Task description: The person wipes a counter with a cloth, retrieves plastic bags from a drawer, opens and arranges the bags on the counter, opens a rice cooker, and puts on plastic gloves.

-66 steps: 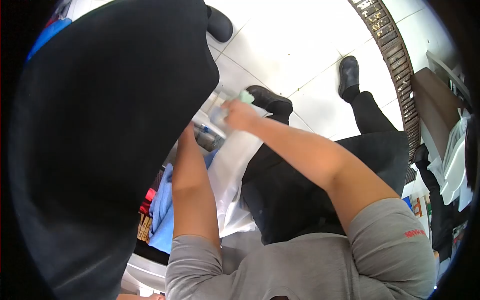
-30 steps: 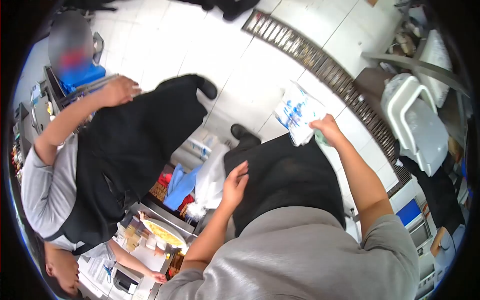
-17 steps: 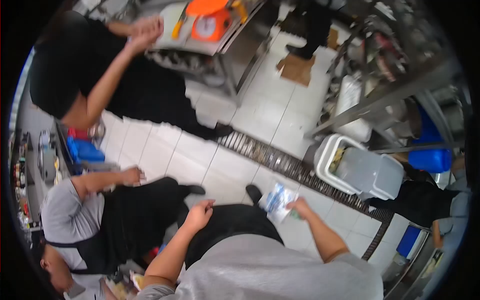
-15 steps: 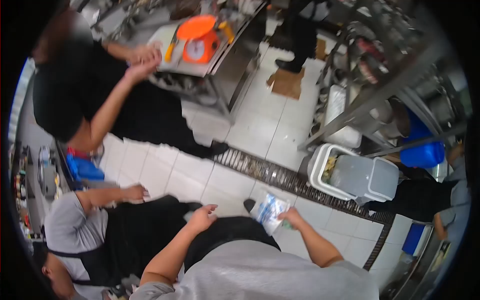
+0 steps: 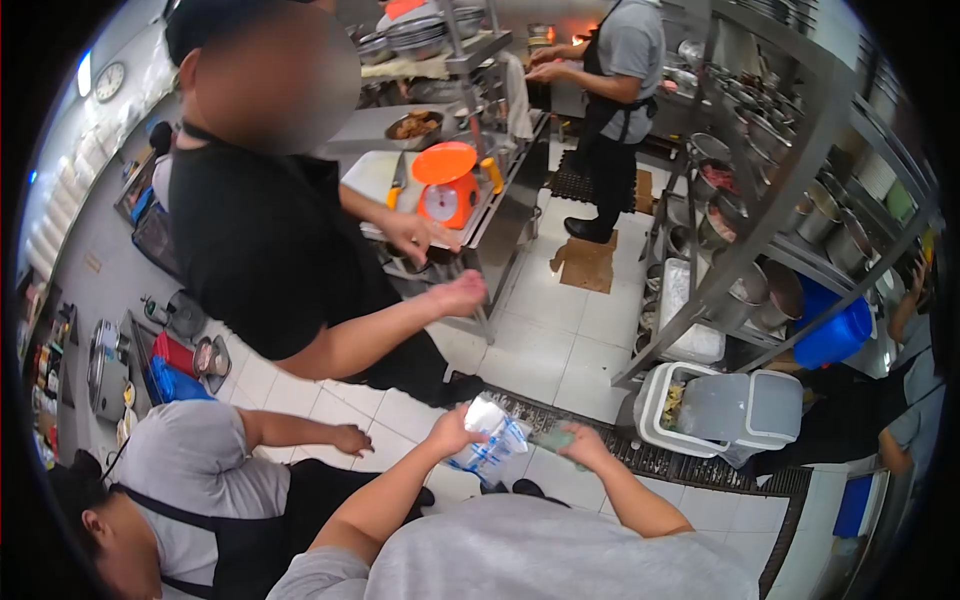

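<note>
A silver-and-clear plastic packet with blue print (image 5: 492, 440) is in front of my body. My left hand (image 5: 455, 432) is closed on the packet's left edge. My right hand (image 5: 588, 446), to the right of the packet, pinches a small, thin greenish piece (image 5: 552, 437). The kind of that piece is too blurred to make out. It lies close to the packet's right side, and I cannot tell whether the two touch.
A person in black (image 5: 270, 250) stands ahead on the left, and one in grey (image 5: 190, 470) is beside me. A lidded white bin (image 5: 690, 440) stands by the floor drain (image 5: 560, 412). An orange scale (image 5: 448, 200) sits on the steel table; a metal rack (image 5: 790, 210) rises on the right.
The packet has passed from my right hand to my left. The greenish piece now shows in my right hand. My view has tilted up, and the person in black has moved closer.
</note>
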Available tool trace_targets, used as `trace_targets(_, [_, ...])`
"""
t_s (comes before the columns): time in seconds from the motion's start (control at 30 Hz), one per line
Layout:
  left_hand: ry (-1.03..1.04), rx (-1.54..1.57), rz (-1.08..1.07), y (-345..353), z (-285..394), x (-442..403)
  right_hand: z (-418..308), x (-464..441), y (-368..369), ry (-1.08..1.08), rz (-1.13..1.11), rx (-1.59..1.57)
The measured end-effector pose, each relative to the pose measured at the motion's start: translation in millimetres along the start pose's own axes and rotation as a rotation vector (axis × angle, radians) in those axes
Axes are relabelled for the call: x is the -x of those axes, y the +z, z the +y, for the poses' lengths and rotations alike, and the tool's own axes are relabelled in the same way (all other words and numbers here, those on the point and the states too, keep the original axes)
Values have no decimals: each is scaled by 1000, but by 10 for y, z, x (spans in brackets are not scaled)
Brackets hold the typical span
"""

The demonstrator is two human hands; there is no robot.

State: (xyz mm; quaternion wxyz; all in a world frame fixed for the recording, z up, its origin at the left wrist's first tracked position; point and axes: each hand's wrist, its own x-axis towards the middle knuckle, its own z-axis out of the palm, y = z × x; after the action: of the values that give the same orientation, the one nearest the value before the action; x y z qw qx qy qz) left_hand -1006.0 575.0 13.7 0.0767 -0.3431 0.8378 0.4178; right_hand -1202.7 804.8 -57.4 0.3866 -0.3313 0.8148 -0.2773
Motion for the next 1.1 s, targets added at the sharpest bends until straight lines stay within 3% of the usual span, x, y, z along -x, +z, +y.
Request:
trace_targets(0.07, [-38, -158, -1, -80, -307, 52, 2, -63, 128, 18, 91, -12])
trace_targets(0.13, [-73, -197, -6, -227, -457, 157, -151, -92, 184, 96, 24, -199])
trace_targets(0.27, [-101, -243, 59, -285, -943, 109, -911, -26, 307, -198, -123, -207])
trace_targets(0.37, [-145, -313, 42, -314, -1220, 47, -1777, 43, 316, -229, -371, -70])
trace_targets(0.4, [-156, -355, 19, -336, -1323, 17, -1906, -19, 379, -404, -374, -76])
trace_targets(0.57, [-354, -287, -10, -728, -1778, -234, -2742, -174, 187, -549, -409, -151])
trace_targets(0.77, [-589, -184, 219, -1265, -2358, -39, -2830, -939, 314, -362, -416, -91])
trace_targets(0.93, [-824, -50, 376, -1699, -3283, 422, -3279, -1420, 721, -396, -490, -50])
trace_targets(1.1, [-1165, 54, 468, -1879, -4980, 1384, -4263, -1649, 1448, -507, -655, -55])
